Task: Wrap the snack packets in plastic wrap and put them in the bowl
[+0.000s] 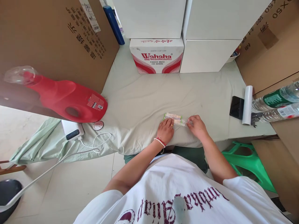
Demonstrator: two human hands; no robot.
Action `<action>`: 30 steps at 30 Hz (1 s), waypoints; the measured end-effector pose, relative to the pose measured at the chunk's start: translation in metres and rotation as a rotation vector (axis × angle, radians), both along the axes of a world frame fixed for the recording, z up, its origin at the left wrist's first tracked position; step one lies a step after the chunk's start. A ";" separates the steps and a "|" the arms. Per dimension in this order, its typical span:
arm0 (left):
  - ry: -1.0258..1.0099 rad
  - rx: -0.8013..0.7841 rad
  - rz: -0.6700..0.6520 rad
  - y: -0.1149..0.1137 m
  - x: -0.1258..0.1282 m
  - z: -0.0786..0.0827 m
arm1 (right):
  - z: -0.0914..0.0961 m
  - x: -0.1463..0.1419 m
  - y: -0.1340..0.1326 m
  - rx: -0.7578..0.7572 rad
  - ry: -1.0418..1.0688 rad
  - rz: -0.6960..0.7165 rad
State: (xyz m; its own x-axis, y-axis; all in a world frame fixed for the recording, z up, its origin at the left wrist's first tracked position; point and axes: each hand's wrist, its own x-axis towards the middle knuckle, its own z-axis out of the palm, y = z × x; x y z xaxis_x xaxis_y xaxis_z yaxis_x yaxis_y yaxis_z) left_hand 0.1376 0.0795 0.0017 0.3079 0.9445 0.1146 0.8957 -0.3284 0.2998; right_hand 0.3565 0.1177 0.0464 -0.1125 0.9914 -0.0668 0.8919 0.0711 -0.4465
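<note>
A small clear plastic packet (175, 119) with green edging and pinkish-orange contents lies flat on the cloth-covered table (149, 96). My left hand (166, 128), a ring on one finger and bracelets at the wrist, rests over its left near part and holds it against the cloth. At its right end, my right hand (196, 125) pinches the crumpled clear plastic between thumb and fingers. What lies under my left fingertips is hidden.
A red jug-like bottle (72, 101) and a white power bank (72, 130) with a cable are at left. A Wahaha water carton (157, 56) stands ahead. At right are a white roll (247, 105), a black box (236, 107), plastic bottles (275, 99) and a green stool (254, 161).
</note>
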 end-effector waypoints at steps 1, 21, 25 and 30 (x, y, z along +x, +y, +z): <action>-0.002 0.015 -0.006 0.000 0.000 -0.001 | 0.007 -0.005 0.005 -0.037 0.015 0.017; -0.614 0.051 0.242 -0.032 -0.085 -0.011 | -0.014 -0.084 -0.002 0.174 -0.110 0.396; -0.631 0.036 0.220 -0.040 -0.081 -0.008 | -0.013 -0.090 0.013 0.166 -0.170 0.398; -0.695 0.027 0.230 -0.044 -0.072 0.002 | -0.011 -0.091 0.037 0.105 -0.112 0.359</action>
State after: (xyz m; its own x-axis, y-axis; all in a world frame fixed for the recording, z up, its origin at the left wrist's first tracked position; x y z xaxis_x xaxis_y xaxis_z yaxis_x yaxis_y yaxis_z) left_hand 0.0652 0.0352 0.0033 -0.0504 0.9707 0.2351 0.5488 -0.1698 0.8185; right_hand 0.2655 0.1551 0.0356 -0.4512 0.8924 0.0016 0.8448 0.4276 -0.3217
